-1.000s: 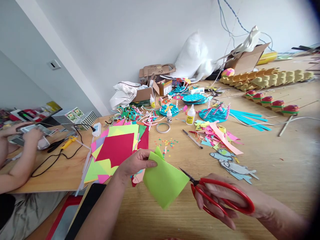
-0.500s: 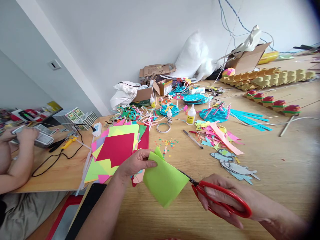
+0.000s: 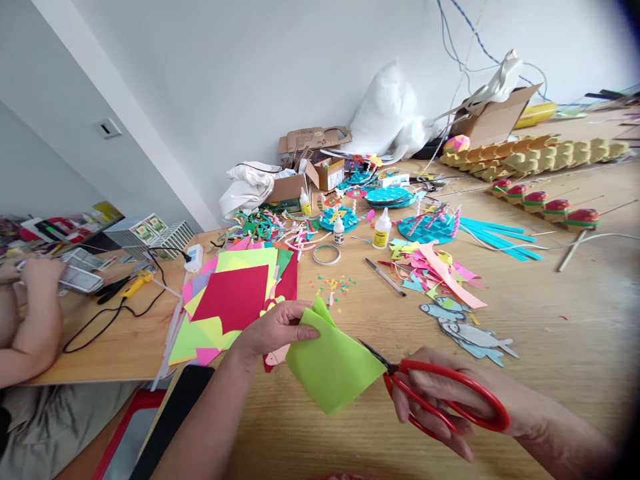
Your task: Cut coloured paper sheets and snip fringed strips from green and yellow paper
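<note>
A folded sheet of lime-green paper [image 3: 335,363] is pinched at its upper left by my left hand [image 3: 280,328], thumb on top. My right hand [image 3: 450,393] grips red-handled scissors [image 3: 460,387], fingers through the loops. Their dark blades are parted at the paper's right corner, one blade showing above its upper edge. Beneath and beside my left hand lie a pale pink fish cutout [image 3: 277,357] and a yellow paper shape [image 3: 271,305].
Coloured paper sheets [image 3: 233,297] are stacked to the left. Behind are confetti scraps [image 3: 334,287], a tape roll [image 3: 327,255], a glue bottle [image 3: 381,230] and a pen [image 3: 385,277]. Fish cutouts [image 3: 470,333] lie at right. Another person's hands [image 3: 43,273] hold a grey object at far left.
The scissors have opened wider, and my right hand has shifted slightly right and down. The green paper stays in my left hand. The other person's hands moved a little left.
</note>
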`<state>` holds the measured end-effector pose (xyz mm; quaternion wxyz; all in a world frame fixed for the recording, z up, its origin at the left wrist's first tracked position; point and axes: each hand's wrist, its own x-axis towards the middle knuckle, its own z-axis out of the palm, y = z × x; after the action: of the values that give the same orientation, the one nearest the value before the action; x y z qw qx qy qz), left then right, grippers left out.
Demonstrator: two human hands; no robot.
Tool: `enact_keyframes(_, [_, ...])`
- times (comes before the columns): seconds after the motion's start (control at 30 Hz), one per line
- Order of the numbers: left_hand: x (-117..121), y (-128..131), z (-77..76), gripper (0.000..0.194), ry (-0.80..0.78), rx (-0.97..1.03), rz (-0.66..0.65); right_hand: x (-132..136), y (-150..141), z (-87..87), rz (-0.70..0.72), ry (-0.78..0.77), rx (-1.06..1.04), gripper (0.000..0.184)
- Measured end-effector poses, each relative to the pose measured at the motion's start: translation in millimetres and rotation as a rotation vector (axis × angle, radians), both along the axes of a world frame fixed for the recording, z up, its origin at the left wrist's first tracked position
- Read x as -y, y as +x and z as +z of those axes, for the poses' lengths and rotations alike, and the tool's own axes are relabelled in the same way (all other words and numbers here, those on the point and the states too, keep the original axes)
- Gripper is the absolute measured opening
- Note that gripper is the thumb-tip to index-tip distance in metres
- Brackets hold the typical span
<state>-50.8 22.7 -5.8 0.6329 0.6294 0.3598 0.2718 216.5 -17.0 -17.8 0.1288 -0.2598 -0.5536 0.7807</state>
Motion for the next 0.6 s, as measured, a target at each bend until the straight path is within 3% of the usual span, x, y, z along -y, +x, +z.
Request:
enact_keyframes(0.33, [2.9, 2.4, 1.9, 0.019, 0.075, -0.023, 0.009, 3.1, -3.0, 2.3, -0.050, -0.018, -0.036, 0.047])
enact_keyframes(0.6, [4.4, 2.2, 1.7, 0.017, 0.020, 0.025, 0.002, 3.1, -3.1, 0.4, -0.031, 0.009, -0.028, 0.045])
